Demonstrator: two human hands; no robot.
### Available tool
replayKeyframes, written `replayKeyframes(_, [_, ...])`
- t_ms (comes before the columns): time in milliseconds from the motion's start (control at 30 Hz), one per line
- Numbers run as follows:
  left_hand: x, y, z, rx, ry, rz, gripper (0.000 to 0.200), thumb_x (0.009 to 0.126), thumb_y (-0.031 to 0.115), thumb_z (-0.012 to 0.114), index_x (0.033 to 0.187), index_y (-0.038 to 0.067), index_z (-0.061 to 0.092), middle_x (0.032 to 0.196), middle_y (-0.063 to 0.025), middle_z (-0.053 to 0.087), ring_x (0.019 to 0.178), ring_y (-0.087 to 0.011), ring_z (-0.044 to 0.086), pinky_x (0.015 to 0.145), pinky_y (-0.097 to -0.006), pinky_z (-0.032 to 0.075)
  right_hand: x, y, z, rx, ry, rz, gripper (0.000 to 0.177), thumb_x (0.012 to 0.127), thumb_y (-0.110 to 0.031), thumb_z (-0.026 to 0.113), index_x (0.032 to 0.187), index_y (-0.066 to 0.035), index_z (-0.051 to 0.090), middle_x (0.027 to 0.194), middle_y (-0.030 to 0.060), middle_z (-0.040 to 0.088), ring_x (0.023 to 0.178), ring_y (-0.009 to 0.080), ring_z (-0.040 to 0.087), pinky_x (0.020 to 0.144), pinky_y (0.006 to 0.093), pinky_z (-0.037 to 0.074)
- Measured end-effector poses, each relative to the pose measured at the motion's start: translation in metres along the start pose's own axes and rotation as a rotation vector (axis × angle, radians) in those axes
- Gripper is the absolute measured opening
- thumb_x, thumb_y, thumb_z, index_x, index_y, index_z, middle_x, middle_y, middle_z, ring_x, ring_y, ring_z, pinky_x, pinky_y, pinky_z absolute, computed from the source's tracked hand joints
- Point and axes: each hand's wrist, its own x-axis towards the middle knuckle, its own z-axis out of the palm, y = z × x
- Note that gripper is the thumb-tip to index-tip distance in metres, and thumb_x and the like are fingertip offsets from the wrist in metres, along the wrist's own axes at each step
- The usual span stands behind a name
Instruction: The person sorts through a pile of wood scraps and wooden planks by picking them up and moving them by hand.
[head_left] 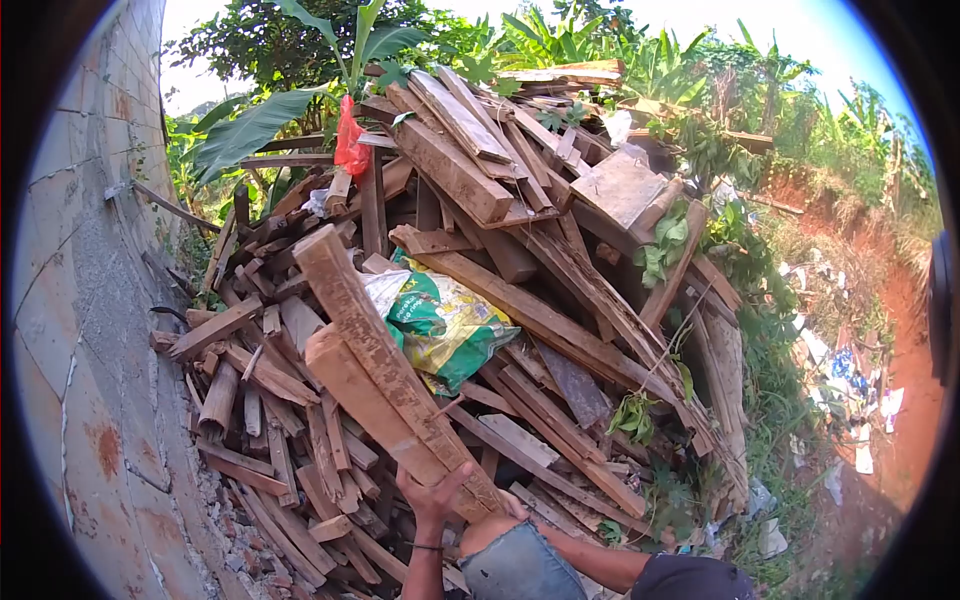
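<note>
Two rough brown wooden planks (372, 352) lie side by side and slant up to the left over a big pile of scrap timber (520, 300). My left hand (432, 498), with a thin band on its wrist, grips their lower end from below. My right hand (510, 506) holds the same end from the right and is mostly hidden behind the wood and my denim-covered knee (520, 568). My right forearm (600, 565) comes in from a dark sleeve at the lower right.
A green and white sack (445, 320) lies in the pile just behind the planks, and a red plastic bag (350, 140) hangs near the top. A grey block wall (90, 330) runs along the left. Weeds, litter and a red earth bank (900, 400) lie to the right.
</note>
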Motion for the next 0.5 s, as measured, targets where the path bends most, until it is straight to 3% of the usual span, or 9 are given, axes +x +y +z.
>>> replayKeyframes(33, [0.0, -0.003, 0.012, -0.007, -0.104, -0.103, 0.066, 0.066, 0.009, 0.087, 0.12, -0.004, 0.052, 0.107, -0.0102, 0.064, 0.096, -0.0183, 0.064, 0.087, -0.0329, 0.052, -0.006, -0.004, -0.001, -0.036, 0.045, 0.016, 0.066, 0.097, -0.027, 0.058, 0.15, -0.012, 0.022, 0.15, 0.0094, 0.035, 0.137, 0.0207, 0.034, 0.116, 0.0372, 0.026])
replayKeyframes(67, [0.001, -0.004, 0.024, -0.012, -0.208, -0.205, 0.068, 0.065, 0.01, 0.088, 0.12, -0.004, 0.052, 0.107, -0.01, 0.065, 0.097, -0.0183, 0.064, 0.087, -0.0324, 0.053, -0.027, -0.043, 0.028, 0.22, 0.167, 0.124, 0.062, 0.098, -0.036, 0.052, 0.149, -0.013, 0.025, 0.148, 0.0093, 0.037, 0.137, 0.0223, 0.035, 0.115, 0.0381, 0.028])
replayKeyframes(167, [0.0, -0.016, 0.055, -0.039, -0.396, -0.254, 0.07, 0.064, 0.015, 0.09, 0.122, -0.002, 0.052, 0.109, -0.0096, 0.066, 0.099, -0.0179, 0.065, 0.089, -0.0331, 0.053, -0.039, -0.07, 0.046, 0.457, 0.322, 0.178, 0.059, 0.1, -0.047, 0.043, 0.146, -0.013, 0.03, 0.143, 0.0093, 0.042, 0.134, 0.025, 0.038, 0.112, 0.0402, 0.031])
replayKeyframes(300, [0.017, -0.027, 0.102, 0.079, -0.571, -0.181, 0.075, 0.063, 0.029, 0.09, 0.121, -0.002, 0.054, 0.108, -0.0123, 0.066, 0.098, -0.0185, 0.065, 0.088, -0.0321, 0.052, -0.033, -0.073, 0.046, 0.37, 0.446, 0.0, 0.061, 0.098, -0.056, 0.036, 0.14, -0.011, 0.04, 0.134, 0.0099, 0.049, 0.124, 0.0296, 0.046, 0.104, 0.0448, 0.039])
replayKeyframes(367, [0.055, -0.008, 0.153, 0.154, -0.651, -0.099, 0.082, 0.062, 0.038, 0.089, 0.124, -0.001, 0.053, 0.109, -0.0147, 0.066, 0.101, -0.021, 0.064, 0.091, -0.0337, 0.051, -0.024, -0.087, 0.018, 0.592, 0.413, 0.033, 0.059, 0.098, -0.059, 0.035, 0.133, -0.012, 0.046, 0.124, 0.0102, 0.053, 0.111, 0.031, 0.05, 0.094, 0.0475, 0.043])
replayKeyframes(400, [0.087, 0.012, 0.186, 0.175, -0.735, -0.082, 0.092, 0.062, 0.039, 0.089, 0.133, -0.001, 0.046, 0.117, -0.016, 0.063, 0.107, -0.0222, 0.062, 0.095, -0.034, 0.049, -0.006, -0.114, -0.015, 0.839, 0.338, 0.1, 0.057, 0.097, -0.059, 0.037, 0.127, -0.013, 0.051, 0.115, 0.0104, 0.055, 0.101, 0.0312, 0.053, 0.086, 0.0491, 0.046])
replayKeyframes(433, [0.117, 0.046, 0.224, 0.06, -0.828, -0.05, 0.122, 0.059, 0.048, 0.089, 0.146, -0.004, 0.021, 0.134, -0.0251, 0.048, 0.123, -0.0304, 0.052, 0.105, -0.0379, 0.041, 0.009, -0.177, -0.025, 0.893, 0.343, -0.019, 0.058, 0.094, -0.06, 0.045, 0.113, -0.007, 0.055, 0.101, 0.0151, 0.057, 0.091, 0.0322, 0.054, 0.078, 0.0473, 0.047])
replayKeyframes(467, [0.154, 0.055, 0.255, 0.403, -0.773, 0.028, 0.145, 0.058, 0.054, 0.089, 0.148, -0.008, -0.006, 0.149, -0.0333, 0.021, 0.14, -0.0383, 0.028, 0.115, -0.0414, 0.027, 0.021, -0.255, -0.029, 0.787, 0.36, -0.24, 0.058, 0.094, -0.06, 0.045, 0.116, -0.007, 0.053, 0.103, 0.0163, 0.056, 0.092, 0.0308, 0.054, 0.079, 0.0473, 0.046])
replayKeyframes(500, [0.179, 0.079, 0.279, 0.387, -0.703, 0.225, 0.156, 0.055, 0.062, 0.087, 0.144, -0.01, -0.019, 0.151, -0.0382, 0.004, 0.145, -0.0416, 0.008, 0.118, -0.042, 0.015, 0.031, -0.336, -0.033, 0.669, 0.394, -0.392, 0.06, 0.094, -0.061, 0.043, 0.122, -0.009, 0.05, 0.107, 0.0138, 0.056, 0.095, 0.0294, 0.054, 0.08, 0.048, 0.046])
